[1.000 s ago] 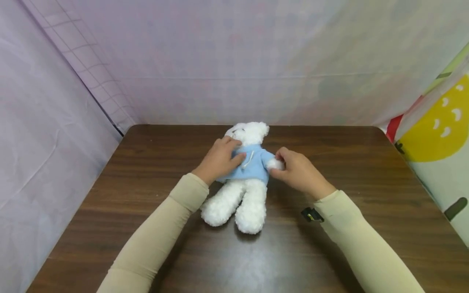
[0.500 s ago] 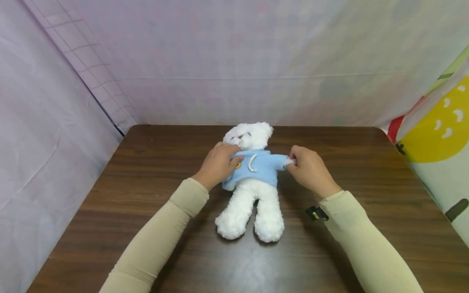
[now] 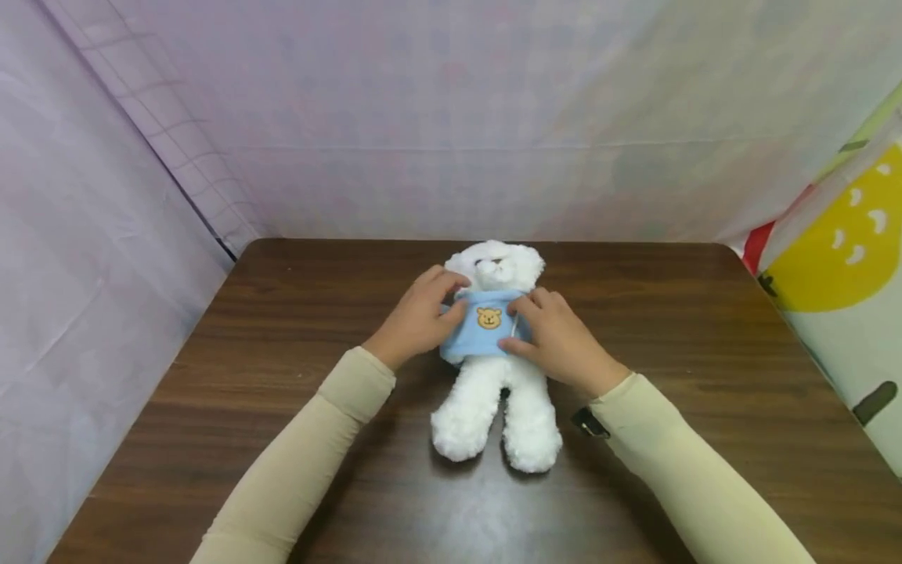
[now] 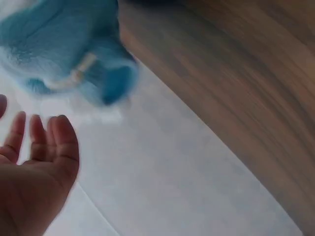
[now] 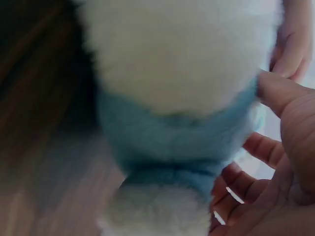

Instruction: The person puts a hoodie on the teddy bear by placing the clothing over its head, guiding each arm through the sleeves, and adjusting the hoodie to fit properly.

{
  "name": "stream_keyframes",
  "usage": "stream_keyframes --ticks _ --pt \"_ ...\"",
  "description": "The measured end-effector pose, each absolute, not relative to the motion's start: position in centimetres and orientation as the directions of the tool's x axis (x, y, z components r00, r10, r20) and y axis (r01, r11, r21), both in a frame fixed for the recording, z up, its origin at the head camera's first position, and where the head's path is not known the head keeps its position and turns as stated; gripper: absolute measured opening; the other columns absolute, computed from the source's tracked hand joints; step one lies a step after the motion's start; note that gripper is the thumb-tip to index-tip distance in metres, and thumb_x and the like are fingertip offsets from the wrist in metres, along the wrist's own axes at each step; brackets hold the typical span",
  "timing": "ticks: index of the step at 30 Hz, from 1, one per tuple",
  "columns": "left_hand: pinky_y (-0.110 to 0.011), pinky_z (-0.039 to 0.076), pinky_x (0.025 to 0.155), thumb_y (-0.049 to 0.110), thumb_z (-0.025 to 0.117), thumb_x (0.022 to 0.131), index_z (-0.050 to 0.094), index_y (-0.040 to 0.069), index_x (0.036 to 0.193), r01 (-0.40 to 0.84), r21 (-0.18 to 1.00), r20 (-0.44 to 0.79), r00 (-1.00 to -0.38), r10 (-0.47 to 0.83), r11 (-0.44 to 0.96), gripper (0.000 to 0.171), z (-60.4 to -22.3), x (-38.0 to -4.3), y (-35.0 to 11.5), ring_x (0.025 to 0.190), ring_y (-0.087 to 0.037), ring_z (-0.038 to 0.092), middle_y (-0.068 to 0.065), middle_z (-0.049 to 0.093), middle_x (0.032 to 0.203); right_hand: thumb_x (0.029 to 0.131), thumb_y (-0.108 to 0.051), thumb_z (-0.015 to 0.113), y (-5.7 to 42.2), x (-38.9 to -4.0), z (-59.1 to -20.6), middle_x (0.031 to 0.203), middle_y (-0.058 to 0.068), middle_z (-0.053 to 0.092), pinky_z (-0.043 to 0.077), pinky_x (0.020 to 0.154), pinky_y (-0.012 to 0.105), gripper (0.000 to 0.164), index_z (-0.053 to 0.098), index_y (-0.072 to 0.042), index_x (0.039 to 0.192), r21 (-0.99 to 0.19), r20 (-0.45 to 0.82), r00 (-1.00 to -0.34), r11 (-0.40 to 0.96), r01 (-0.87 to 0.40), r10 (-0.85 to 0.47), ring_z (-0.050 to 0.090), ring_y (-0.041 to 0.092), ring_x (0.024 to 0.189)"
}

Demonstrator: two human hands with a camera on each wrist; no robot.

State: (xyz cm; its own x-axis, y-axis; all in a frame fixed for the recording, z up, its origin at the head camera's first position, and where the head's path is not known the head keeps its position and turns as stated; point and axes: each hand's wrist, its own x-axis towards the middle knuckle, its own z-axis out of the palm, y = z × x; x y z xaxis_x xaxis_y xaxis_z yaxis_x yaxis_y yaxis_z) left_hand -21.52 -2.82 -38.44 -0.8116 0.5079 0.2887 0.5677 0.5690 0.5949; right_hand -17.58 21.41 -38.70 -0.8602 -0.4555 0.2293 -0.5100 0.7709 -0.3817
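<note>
A white plush teddy bear (image 3: 465, 407) lies on its back, head toward the far table edge. It wears a light blue hoodie (image 3: 468, 333) with a yellow bear-face patch and a white drawstring. My left hand (image 3: 417, 317) is at the hoodie's left side, thumb and fingers spread; in the left wrist view, that hand (image 4: 42, 172) shows loosely bent fingers with nothing between them. My right hand (image 3: 560, 341) rests its spread thumb and fingers on the hoodie's right side. In the right wrist view, its thumb touches the blue cloth. Both bear arms are mostly hidden.
The brown wooden table (image 3: 282, 376) extends around the bear. A pale curtain (image 3: 451, 117) stands behind it, and white cloth (image 3: 84, 235) hangs at the left. A printed cloth with a yellow shape (image 3: 838, 243) is at the right.
The bear has moved right and turned upright, its hoodie patch coming into view. My right hand has let go of the bear's arm and moved left onto the hoodie. The left hand stays nearby.
</note>
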Motion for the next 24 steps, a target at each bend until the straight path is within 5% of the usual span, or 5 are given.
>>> stream_keyframes --ticks 7,12,15,19,24 --pt "-0.040 0.047 0.093 0.036 0.066 0.095 0.059 0.002 0.127 0.427 0.658 0.052 -0.847 0.529 0.620 0.047 -39.6 -21.4 -5.0 0.108 -0.025 0.056 -0.011 0.057 0.118 0.090 -0.031 0.076 22.6 -18.0 -39.6 0.112 0.015 0.050 0.043 0.081 0.045 0.056 0.052 -0.005 0.133 -0.461 0.118 -0.915 0.795 -0.394 -0.386 0.047 0.031 0.098" --pt "-0.036 0.047 0.076 0.048 0.069 0.090 0.059 0.005 0.108 0.340 0.627 -0.002 -0.899 0.438 0.700 0.048 -40.1 -20.6 -4.3 0.087 -0.022 0.055 -0.009 0.056 0.101 0.091 -0.022 0.075 22.4 -17.8 -39.8 0.101 0.011 0.048 0.042 0.070 0.038 0.061 0.047 -0.012 0.144 -0.413 0.180 -0.869 0.766 -0.492 -0.461 0.045 0.023 0.082" --pt "-0.038 0.048 0.076 0.057 0.066 0.089 0.061 0.004 0.110 0.289 0.605 -0.035 -0.921 0.387 0.742 0.057 -39.9 -20.2 -4.1 0.088 -0.022 0.056 -0.009 0.057 0.103 0.091 -0.017 0.074 22.3 -17.7 -40.0 0.091 0.008 0.043 0.039 0.065 0.035 0.056 0.051 -0.010 0.142 -0.371 0.217 -0.834 0.748 -0.551 -0.507 0.041 0.020 0.074" --pt "-0.043 0.047 0.092 0.061 0.063 0.090 0.054 0.001 0.135 0.295 0.595 -0.048 -0.915 0.400 0.748 0.075 -40.0 -20.1 -4.2 0.109 -0.025 0.056 -0.011 0.054 0.124 0.090 -0.014 0.075 22.3 -17.9 -40.1 0.089 0.006 0.043 0.039 0.065 0.035 0.044 0.061 -0.009 0.131 -0.390 0.228 -0.822 0.725 -0.568 -0.522 0.041 0.020 0.075" --pt "-0.041 0.046 0.095 0.048 0.068 0.091 0.056 0.000 0.132 0.387 0.640 0.051 -0.883 0.466 0.664 0.064 -40.4 -20.1 -4.3 0.113 -0.029 0.055 -0.010 0.051 0.125 0.089 -0.013 0.074 22.3 -18.0 -40.4 0.095 0.007 0.049 0.042 0.070 0.036 0.035 0.064 -0.008 0.121 -0.444 0.219 -0.834 0.709 -0.547 -0.506 0.046 0.020 0.079"
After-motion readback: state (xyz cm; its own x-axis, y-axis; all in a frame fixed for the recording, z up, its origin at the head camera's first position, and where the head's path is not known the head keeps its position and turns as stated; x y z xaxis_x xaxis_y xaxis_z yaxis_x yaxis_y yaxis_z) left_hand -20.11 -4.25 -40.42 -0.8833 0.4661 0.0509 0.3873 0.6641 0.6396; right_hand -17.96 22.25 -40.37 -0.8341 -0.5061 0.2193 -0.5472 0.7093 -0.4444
